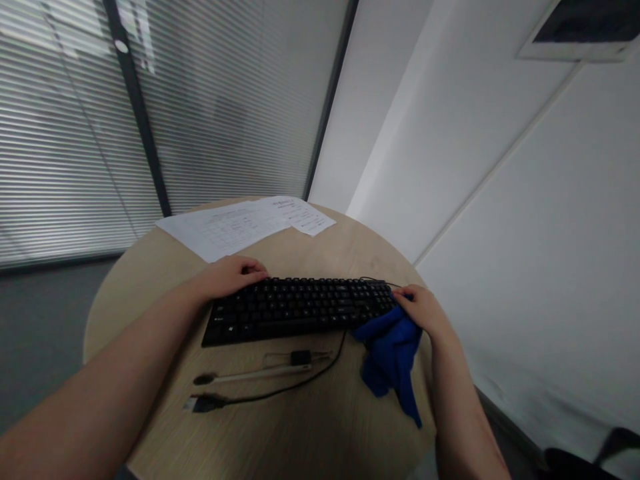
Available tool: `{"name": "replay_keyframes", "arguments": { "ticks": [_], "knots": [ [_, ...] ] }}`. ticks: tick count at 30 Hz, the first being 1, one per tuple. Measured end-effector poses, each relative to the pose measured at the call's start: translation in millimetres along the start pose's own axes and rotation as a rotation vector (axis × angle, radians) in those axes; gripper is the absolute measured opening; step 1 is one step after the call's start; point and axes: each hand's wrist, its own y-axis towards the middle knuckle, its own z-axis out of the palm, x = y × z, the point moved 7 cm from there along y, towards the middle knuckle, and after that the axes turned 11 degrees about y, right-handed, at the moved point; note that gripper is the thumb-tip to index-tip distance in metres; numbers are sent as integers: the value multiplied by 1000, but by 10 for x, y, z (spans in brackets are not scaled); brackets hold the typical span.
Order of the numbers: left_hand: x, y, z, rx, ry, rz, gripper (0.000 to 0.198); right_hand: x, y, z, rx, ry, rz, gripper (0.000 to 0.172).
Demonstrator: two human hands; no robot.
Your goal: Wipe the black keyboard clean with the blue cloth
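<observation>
A black keyboard (300, 307) lies across the round table, its keys facing up. At its far left corner, my left hand (235, 275) is closed on the edge, with some fingers hidden. My right hand (417, 305) pinches a crumpled blue cloth (393, 347) at the keyboard's right end. The cloth covers the near right corner and drapes down onto the tabletop. A black USB cable (280, 395) runs from under the keyboard, its plug lying at the near left. Beside the cable lie a thin brush with a dark tip (250, 377) and a wire tool with a black block (301, 358).
Printed paper sheets (240, 223) lie at the far side of the wooden table (320, 427). Blinds (225, 100) over glass stand behind on the left. A white wall (540, 220) rises close on the right, with a dark-screened panel (590, 23) high up.
</observation>
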Motion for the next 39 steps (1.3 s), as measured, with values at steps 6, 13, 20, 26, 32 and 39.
{"name": "replay_keyframes", "arguments": {
  "ticks": [6, 13, 20, 26, 32, 39],
  "knots": [
    [61, 29, 22, 4, 4, -13, 44, 220, 6, 215, 125, 26, -144, 31],
    [35, 23, 8, 0, 17, -12, 43, 209, 24, 274, 205, -2, -115, 29],
    [18, 17, -4, -7, 24, -10, 43, 228, 15, 247, 161, -15, -122, 27],
    [52, 29, 4, -12, 17, -17, 44, 120, 6, 36, -15, -39, -68, 30],
    [67, 37, 6, -1, 35, -27, 44, 120, 2, 175, 164, -70, -12, 27],
    [78, 45, 16, -14, 13, 4, 44, 169, -7, 176, 147, -69, -3, 29]
  ]
}}
